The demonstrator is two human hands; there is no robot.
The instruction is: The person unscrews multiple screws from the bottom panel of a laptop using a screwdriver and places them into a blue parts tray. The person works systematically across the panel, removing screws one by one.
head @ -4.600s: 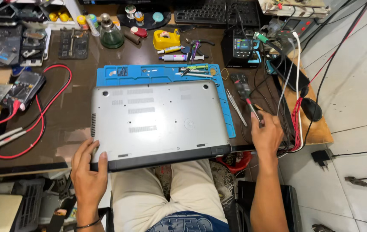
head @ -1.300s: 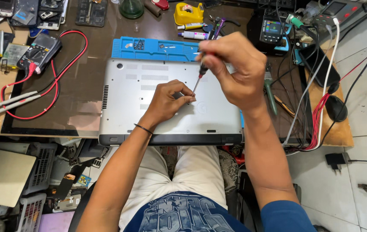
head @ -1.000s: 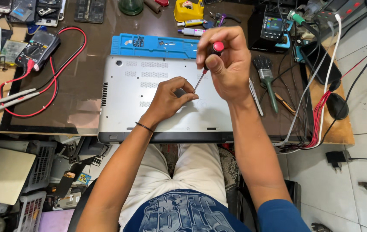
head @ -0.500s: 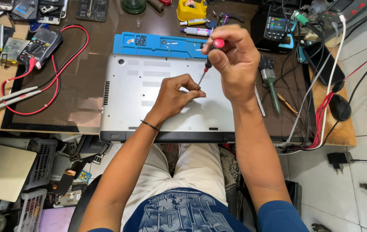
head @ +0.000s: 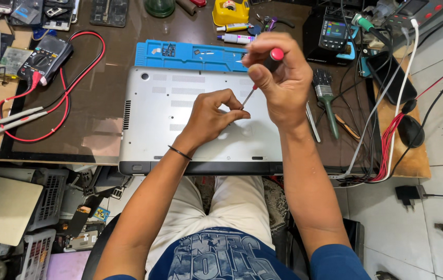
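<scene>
A brown workbench (head: 102, 109) carries a silver laptop (head: 180, 129) lying upside down, its long axis running left to right and its near edge at the bench's front edge above the person's lap. Along the laptop's far edge lies a blue parts tray (head: 190, 56), touching or just overlapping it. To the left, well apart, sits a black multimeter (head: 45, 56) with red leads (head: 76, 93) looping across the bench; to the right lie a green-handled brush (head: 326, 101) and a bundle of cables (head: 387, 140), clear of the work spot. The right hand (head: 278, 83) is closed around a red-capped screwdriver (head: 263, 75), whose thin shaft slants down and to the left, tip meeting the laptop's base near the middle. The left hand (head: 211, 114) rests on the base just left of that tip, fingers curled in a pinch beside it; whether they grip anything I cannot tell. Both hands are about equally near the tip, the right from above and behind, the left from the front. Nothing stands between either hand and the tip.
</scene>
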